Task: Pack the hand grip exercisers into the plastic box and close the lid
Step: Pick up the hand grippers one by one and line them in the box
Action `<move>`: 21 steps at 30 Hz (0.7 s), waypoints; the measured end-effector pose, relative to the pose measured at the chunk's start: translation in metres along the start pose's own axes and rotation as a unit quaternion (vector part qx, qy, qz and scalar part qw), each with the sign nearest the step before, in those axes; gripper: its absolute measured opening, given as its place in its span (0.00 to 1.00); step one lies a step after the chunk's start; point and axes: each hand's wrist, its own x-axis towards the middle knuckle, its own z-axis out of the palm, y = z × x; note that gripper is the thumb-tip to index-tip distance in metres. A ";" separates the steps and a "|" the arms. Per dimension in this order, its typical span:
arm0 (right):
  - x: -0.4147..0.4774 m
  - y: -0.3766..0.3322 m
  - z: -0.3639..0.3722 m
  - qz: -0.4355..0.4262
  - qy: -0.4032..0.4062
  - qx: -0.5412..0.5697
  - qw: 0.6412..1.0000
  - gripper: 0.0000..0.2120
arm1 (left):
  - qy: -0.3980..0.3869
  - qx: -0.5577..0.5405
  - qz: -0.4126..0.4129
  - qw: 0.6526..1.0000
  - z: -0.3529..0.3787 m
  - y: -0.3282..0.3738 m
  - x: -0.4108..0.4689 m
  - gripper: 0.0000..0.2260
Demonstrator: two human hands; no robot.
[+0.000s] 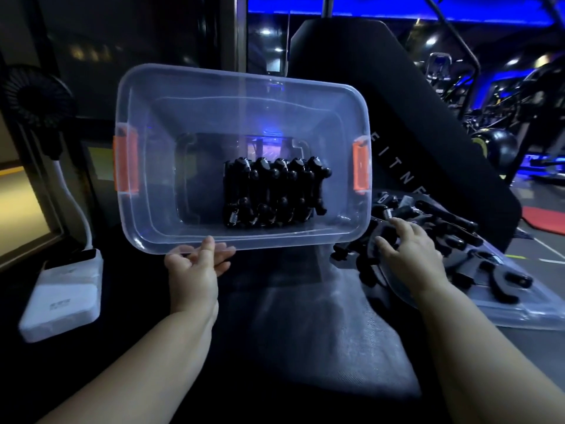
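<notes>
Head view: the left hand [195, 270] pinches the near rim of the plastic box [146, 209], thumb on top and fingers beneath, tipping its open mouth toward the person. Just beyond those fingertips, a row of packed exercisers [272, 191] sits against the box floor. The right hand [409, 255] lies spread on the loose exercisers [452, 231]; whether it grips one I cannot tell. Under that pile lies what looks like the lid [526, 316]. A one-point hold on a tilted box could slip and spill the row.
</notes>
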 end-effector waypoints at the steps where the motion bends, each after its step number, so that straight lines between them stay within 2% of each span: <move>1: 0.001 0.000 0.000 0.005 -0.019 -0.007 1.000 0.27 | -0.001 0.001 0.001 1.000 0.000 0.001 -0.001 0.09; 4: 0.003 0.000 0.001 0.024 -0.063 -0.041 0.997 0.33 | -0.004 0.001 0.002 1.000 0.001 0.002 -0.002 0.10; 8: 0.008 -0.006 0.003 0.052 -0.091 -0.084 0.991 0.47 | -0.007 0.013 -0.003 1.000 0.000 0.001 -0.001 0.17; 11: 0.011 -0.011 0.003 0.070 -0.095 -0.099 0.988 0.54 | -0.010 0.018 -0.001 1.000 0.000 0.001 0.000 0.19; 14: 0.015 -0.012 0.002 0.083 -0.085 -0.086 0.989 0.53 | -0.004 0.017 0.003 1.000 0.001 0.001 0.000 0.18; 18: 0.014 -0.007 -0.003 0.117 -0.064 -0.072 0.988 0.44 | 0.002 0.010 0.007 1.000 0.002 0.001 0.000 0.10; 21: 0.009 -0.003 -0.008 0.153 -0.067 -0.079 0.983 0.45 | 0.004 0.009 0.012 1.000 0.002 0.000 0.000 0.08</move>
